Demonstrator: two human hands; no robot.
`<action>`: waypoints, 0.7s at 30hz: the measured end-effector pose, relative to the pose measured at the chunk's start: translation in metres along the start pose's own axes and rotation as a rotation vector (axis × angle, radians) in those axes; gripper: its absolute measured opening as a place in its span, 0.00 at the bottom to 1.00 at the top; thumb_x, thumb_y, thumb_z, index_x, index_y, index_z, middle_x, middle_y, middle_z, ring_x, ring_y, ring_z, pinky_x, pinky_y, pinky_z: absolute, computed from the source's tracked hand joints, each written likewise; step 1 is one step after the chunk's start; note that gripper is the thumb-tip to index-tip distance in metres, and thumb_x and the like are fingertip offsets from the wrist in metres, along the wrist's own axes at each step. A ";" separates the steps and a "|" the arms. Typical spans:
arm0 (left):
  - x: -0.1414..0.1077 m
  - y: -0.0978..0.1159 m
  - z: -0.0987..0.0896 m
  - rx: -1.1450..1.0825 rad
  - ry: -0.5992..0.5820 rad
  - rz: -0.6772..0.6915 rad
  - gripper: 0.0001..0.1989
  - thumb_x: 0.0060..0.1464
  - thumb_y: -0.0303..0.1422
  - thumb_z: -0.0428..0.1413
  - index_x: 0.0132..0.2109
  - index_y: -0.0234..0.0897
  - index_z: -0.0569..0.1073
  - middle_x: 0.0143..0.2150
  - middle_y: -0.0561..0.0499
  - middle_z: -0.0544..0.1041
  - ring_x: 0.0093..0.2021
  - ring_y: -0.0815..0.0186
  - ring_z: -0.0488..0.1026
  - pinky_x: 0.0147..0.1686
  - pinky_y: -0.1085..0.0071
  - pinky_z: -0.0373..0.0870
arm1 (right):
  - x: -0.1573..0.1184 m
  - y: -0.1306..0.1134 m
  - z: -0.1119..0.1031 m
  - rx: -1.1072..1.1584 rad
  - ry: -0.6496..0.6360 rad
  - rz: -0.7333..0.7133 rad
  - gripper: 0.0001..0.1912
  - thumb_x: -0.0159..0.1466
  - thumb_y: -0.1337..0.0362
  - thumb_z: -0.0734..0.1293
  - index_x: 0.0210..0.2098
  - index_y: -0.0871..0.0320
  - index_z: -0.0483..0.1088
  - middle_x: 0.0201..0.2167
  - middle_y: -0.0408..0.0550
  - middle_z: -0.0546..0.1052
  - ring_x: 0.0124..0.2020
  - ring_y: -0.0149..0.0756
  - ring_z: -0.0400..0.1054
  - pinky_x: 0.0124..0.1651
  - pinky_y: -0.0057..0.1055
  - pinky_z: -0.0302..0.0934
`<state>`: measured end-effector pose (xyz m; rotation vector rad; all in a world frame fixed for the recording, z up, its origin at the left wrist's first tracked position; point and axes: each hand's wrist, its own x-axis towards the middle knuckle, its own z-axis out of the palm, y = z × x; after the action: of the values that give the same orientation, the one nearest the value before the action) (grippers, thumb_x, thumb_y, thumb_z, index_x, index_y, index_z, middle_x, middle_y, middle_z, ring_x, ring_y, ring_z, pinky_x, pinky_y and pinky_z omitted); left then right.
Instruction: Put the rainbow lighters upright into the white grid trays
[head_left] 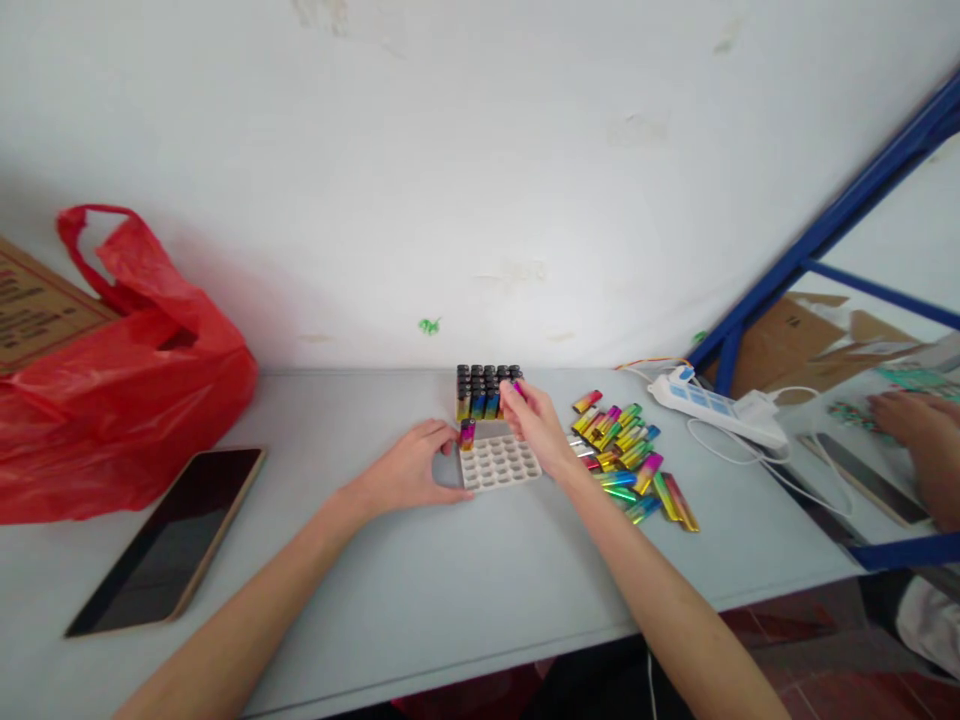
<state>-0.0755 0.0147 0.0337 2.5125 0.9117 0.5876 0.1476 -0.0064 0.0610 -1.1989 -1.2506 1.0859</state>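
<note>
My left hand (415,465) spans the left edge of a white tray (500,463) with rows of holes, thumb at the near corner and fingertips at the far one. In the tray's far left hole stands a lighter (467,434) with a dark top and a purple-to-gold body. My right hand (532,420) is closed above the tray's far right side, pinching a small purple lighter (517,386) mostly hidden by the fingers. Just behind the tray, a block of dark-topped lighters (484,388) stands upright in close rows.
Loose shiny lighters (619,450) lie heaped right of the tray. A white power strip (716,408) with cables is farther right, before a blue metal frame (795,245). Another person's hand (911,420) shows beyond it. At left are a phone (169,540) and a red plastic bag (142,390).
</note>
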 end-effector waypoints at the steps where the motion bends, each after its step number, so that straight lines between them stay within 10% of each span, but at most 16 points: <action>1: 0.000 -0.001 0.000 -0.003 -0.004 0.000 0.26 0.42 0.50 0.70 0.35 0.41 0.65 0.38 0.50 0.74 0.39 0.57 0.73 0.41 0.63 0.71 | 0.000 0.008 0.003 -0.088 0.034 -0.030 0.28 0.65 0.37 0.65 0.27 0.54 0.61 0.19 0.35 0.58 0.20 0.27 0.49 0.22 0.26 0.45; 21: 0.001 0.000 0.000 0.016 -0.034 -0.017 0.25 0.43 0.49 0.70 0.35 0.41 0.65 0.38 0.49 0.74 0.39 0.56 0.73 0.42 0.61 0.72 | -0.029 0.025 0.011 -0.527 0.127 -0.182 0.25 0.70 0.48 0.63 0.22 0.54 0.59 0.18 0.37 0.61 0.23 0.30 0.53 0.29 0.30 0.46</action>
<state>-0.0749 0.0153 0.0340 2.5192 0.9275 0.5321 0.1361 -0.0323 0.0329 -1.4805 -1.5636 0.5480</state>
